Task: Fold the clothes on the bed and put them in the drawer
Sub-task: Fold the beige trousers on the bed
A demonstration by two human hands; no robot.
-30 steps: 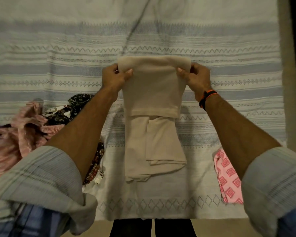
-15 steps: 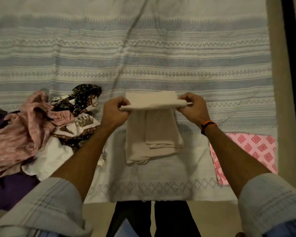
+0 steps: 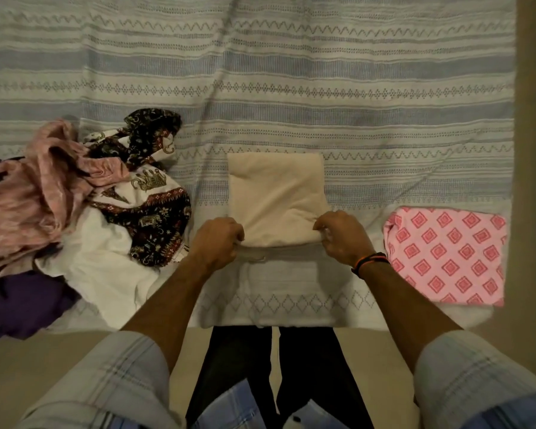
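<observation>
Bed bears beige garment, both hands' grip nearside.

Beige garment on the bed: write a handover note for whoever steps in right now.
Left hand pinches the near left corner of the beige garment; right hand pinches the near right corner.
The beige garment lies folded into a compact rectangle at the middle of the bedspread, near the bed's front edge.
Done: a pink patterned garment lies folded flat to the right.
Left: let go of the beige one, then fold the heap on the left: pink cloth, dark printed cloth, white cloth, purple cloth. No drawer is in view; nothing seen stored yet.
</observation>
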